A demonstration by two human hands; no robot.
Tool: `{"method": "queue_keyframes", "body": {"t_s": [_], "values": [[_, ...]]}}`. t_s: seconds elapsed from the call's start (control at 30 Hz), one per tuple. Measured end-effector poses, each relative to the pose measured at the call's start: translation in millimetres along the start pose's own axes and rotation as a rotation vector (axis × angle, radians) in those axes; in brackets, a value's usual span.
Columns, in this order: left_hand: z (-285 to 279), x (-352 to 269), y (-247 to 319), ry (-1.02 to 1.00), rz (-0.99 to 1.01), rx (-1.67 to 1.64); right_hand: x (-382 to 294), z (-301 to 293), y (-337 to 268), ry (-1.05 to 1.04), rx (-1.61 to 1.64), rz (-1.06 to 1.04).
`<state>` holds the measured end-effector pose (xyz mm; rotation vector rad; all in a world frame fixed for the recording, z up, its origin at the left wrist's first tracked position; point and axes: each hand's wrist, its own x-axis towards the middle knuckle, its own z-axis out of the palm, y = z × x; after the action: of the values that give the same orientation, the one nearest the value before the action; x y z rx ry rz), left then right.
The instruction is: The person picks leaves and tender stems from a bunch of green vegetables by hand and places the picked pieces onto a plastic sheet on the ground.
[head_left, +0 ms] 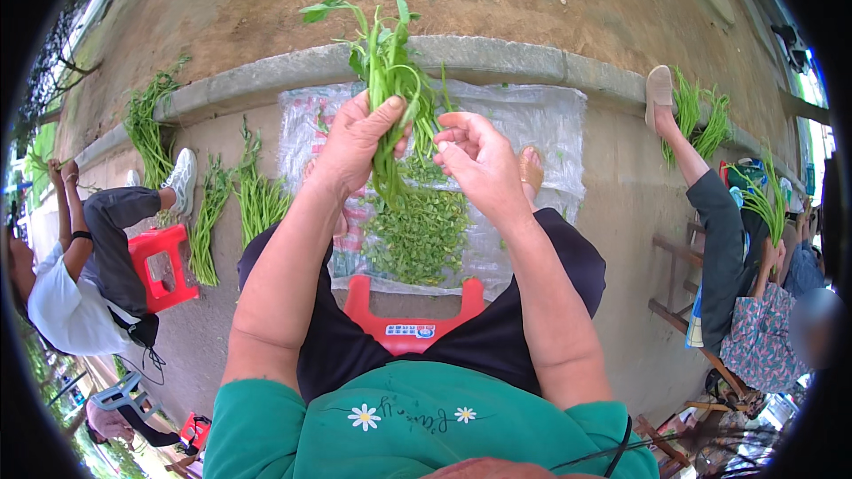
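My left hand [363, 140] grips a bunch of leafy green stems [383, 80], which look like water spinach. The leafy ends point away from me and the stalks hang below my fingers. Beside the bunch, my right hand [476, 159] has its thumb and fingertips pinched at a thin green stem [444, 90]; its lower end is hidden by the fingers. Under my hands, a heap of short-cut green pieces [419, 236] lies on a whitish woven plastic sheet [546, 126].
I sit on a red plastic stool [389, 332]. Bundles of greens [263, 203] lie left of the sheet, others [150, 126] against the concrete curb [492, 56]. A person [66, 299] sits at left near another red stool [163, 266]; another person [759, 332] at right holds greens [765, 203].
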<state>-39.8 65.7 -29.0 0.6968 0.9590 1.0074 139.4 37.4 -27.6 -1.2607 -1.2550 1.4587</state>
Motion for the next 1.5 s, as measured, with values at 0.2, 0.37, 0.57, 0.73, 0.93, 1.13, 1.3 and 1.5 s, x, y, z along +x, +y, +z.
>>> {"method": "queue_keyframes", "body": {"t_s": [0.2,0.37,0.57,0.73,0.93,1.13,1.3,1.5], "values": [[16.3,-4.1,-12.1,-0.122,0.094,0.197,1.0,0.9,1.1,-0.02,0.026,-0.007],[17.8,-4.7,-13.3,-0.148,0.115,0.248,0.6,2.9,-5.0,-0.025,0.067,-0.03],[11.6,-6.3,-1.9,-0.13,0.072,0.326,4.0,0.9,2.0,0.04,-0.009,-0.027],[2.3,-1.5,13.3,0.013,0.089,0.314,3.3,1.7,-9.0,0.035,0.14,0.079],[-6.7,0.3,17.9,0.021,0.062,-0.008,2.4,-1.6,-5.4,-0.06,0.214,0.091],[-5.0,0.1,16.3,-0.045,0.102,0.182,1.3,2.2,-1.5,-0.106,0.033,0.065],[-3.2,-2.8,17.6,-0.023,0.117,0.268,3.1,2.8,-2.1,-0.022,0.05,0.056],[-1.2,-6.6,21.5,-0.032,0.122,0.291,2.9,1.9,-5.6,-0.018,0.044,0.067]]}}
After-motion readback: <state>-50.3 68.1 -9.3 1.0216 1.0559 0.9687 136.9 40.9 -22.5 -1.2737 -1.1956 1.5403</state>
